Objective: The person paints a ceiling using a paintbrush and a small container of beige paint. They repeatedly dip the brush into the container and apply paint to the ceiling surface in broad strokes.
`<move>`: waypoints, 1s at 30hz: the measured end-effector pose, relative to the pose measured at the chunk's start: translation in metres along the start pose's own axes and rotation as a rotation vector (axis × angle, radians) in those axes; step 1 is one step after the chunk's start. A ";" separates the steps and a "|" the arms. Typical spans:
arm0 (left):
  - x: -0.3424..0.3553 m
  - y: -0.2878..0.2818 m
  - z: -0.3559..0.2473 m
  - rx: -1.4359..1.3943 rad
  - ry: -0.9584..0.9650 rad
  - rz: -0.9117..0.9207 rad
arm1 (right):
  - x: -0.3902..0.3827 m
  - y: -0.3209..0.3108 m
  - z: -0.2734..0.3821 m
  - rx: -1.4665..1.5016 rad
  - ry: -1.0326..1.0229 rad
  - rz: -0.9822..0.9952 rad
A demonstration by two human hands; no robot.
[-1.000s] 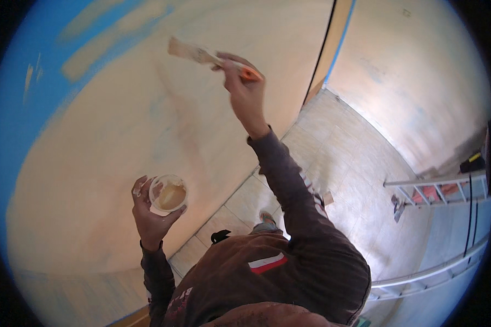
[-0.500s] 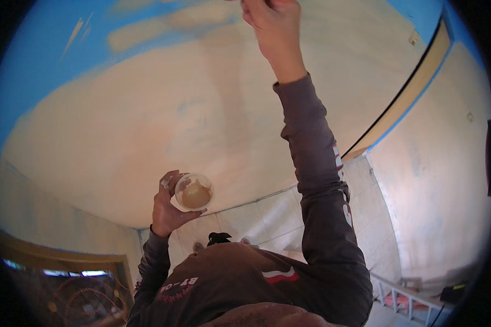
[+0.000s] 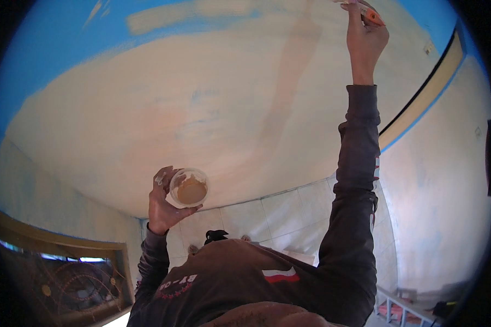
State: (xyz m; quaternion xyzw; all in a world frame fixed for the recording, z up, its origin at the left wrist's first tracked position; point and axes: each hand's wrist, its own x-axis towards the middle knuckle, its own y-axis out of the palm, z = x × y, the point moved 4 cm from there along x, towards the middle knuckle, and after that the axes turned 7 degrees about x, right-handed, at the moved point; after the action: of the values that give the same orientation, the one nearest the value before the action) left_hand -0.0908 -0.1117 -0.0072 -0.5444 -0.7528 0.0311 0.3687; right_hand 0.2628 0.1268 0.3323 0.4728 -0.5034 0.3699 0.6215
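Observation:
My left hand point(image 3: 162, 204) is wrapped round a clear round plastic tub point(image 3: 189, 187), which has beige paint point(image 3: 192, 192) inside and smears up its wall. Pale paint marks the fingers of this hand. At the top right, my right hand point(image 3: 367, 46) is raised on an outstretched arm and closed round a paintbrush point(image 3: 373, 17) with an orange handle end. The picture's upper edge cuts off part of the brush, so its bristles are hidden. Before me stands a wall point(image 3: 223, 103), mostly beige, with bright blue point(image 3: 54, 49) along its upper left.
A dark opening with a blue-edged frame point(image 3: 420, 109) is at the right. At lower left is a wood-framed window point(image 3: 82, 289) with a curled metal grille. Pale floor tiles point(image 3: 245, 218) run along the wall's foot. A light metal ladder point(image 3: 401, 308) is at lower right.
My right hand has swung to the right with the paintbrush, and the arm is straighter. The tub in my left hand has shifted slightly left and up.

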 end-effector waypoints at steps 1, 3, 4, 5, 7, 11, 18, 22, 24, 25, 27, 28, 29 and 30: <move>-0.003 0.001 0.000 -0.012 -0.005 -0.012 | 0.003 -0.008 -0.008 -0.008 0.018 -0.009; -0.008 0.002 -0.005 0.020 0.014 -0.028 | 0.006 -0.022 -0.021 -0.025 0.054 -0.026; -0.010 0.003 -0.007 0.035 0.023 -0.036 | 0.004 -0.024 -0.024 -0.023 0.009 -0.067; -0.011 0.003 -0.010 0.109 0.022 -0.026 | 0.002 -0.024 -0.026 -0.022 -0.037 -0.107; -0.008 0.002 -0.018 0.264 0.036 0.022 | -0.005 -0.030 -0.043 -0.142 -0.156 -0.135; -0.006 0.015 -0.015 0.132 -0.004 -0.005 | -0.024 -0.014 -0.067 -0.473 -0.264 -0.038; -0.008 0.024 -0.011 0.125 -0.044 0.001 | -0.067 0.047 -0.002 -0.222 -0.301 0.043; -0.005 0.032 -0.015 0.098 -0.023 -0.010 | -0.070 0.059 0.041 0.129 -0.349 0.027; -0.007 0.032 -0.015 0.114 -0.031 -0.016 | -0.069 0.056 0.016 0.269 -0.145 0.111; -0.008 0.032 -0.015 0.121 -0.037 -0.021 | -0.066 0.055 0.004 0.340 -0.043 0.154; -0.009 0.030 -0.012 0.105 -0.046 -0.020 | -0.052 0.042 -0.019 0.479 0.188 0.073; -0.008 0.029 -0.011 0.095 -0.044 -0.016 | -0.044 0.028 -0.046 0.415 0.224 0.118; -0.007 0.028 -0.011 0.096 -0.042 -0.006 | -0.038 0.013 -0.081 0.359 0.264 0.162; -0.008 0.027 -0.011 0.095 -0.044 -0.002 | -0.034 0.001 -0.110 0.436 0.289 0.143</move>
State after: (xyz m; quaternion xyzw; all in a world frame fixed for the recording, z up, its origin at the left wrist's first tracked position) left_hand -0.0615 -0.1109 -0.0152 -0.5249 -0.7589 0.0784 0.3773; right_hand 0.2844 0.2334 0.2947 0.5009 -0.3503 0.5761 0.5426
